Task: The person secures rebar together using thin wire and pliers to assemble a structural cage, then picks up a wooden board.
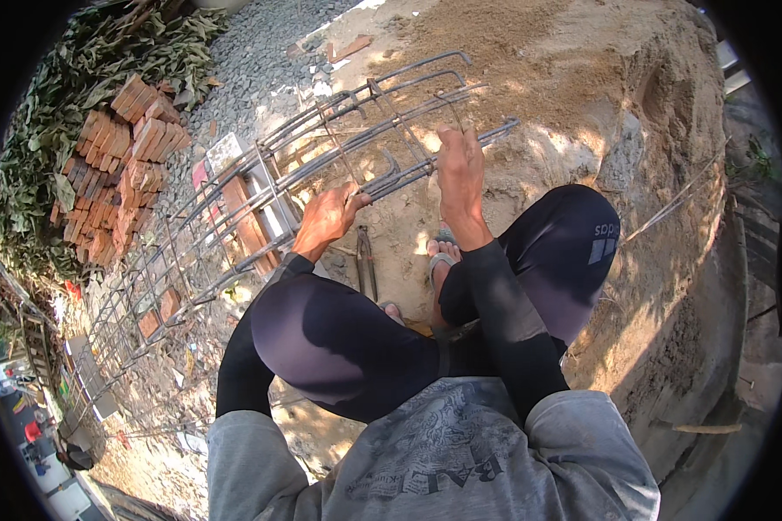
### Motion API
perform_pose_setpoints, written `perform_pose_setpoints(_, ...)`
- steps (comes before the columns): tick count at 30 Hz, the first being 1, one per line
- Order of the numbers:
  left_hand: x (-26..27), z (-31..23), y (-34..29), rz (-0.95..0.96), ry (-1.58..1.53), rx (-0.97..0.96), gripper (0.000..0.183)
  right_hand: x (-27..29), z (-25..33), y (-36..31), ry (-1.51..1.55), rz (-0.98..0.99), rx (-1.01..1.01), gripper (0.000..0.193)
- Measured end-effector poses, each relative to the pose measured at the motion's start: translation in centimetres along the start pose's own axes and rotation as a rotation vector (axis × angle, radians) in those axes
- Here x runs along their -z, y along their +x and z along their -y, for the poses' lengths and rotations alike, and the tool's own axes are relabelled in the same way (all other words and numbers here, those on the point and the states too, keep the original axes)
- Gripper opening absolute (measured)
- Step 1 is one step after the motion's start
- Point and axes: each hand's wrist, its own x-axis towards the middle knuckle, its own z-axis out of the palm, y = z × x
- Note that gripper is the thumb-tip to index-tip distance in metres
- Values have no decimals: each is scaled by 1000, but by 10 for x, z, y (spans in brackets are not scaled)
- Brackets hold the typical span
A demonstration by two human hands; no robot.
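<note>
I sit low over a long rebar cage [400, 181], which runs from the lower left to the upper middle, with several long bars tied through square stirrups. My left hand [324, 219] is closed around the near lower bars, thumb along the top. Farther right, my right hand [460, 178] has its fingers bent round the near bars close to the cage's end stirrup. Its fingertips are partly hidden, so any tie wire there cannot be made out. A pair of pincers [367, 262] lies on the sandy ground between my knees, handles toward me.
Stacked red bricks [117, 174] stand at the left beside cut leafy branches [39, 130]. Grey gravel [256, 52] lies behind them. A wooden board [243, 217] sits under the cage. Brown sand [495, 39] is heaped at the far side. My sandalled foot [443, 256] is close by.
</note>
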Motion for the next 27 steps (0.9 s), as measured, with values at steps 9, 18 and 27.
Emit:
perform_pose_setpoints(9,2,-8,3,35,-21,69,38,-14,46,26,-452,-30,398,53)
perform_pose_setpoints(18,0,4,0,-32,-10,131,44,21,25,101,-711,-112,24,49)
perform_pose_setpoints(27,-10,-9,11,-54,3,92,50,172,-131,248,-1114,-124,-110,62)
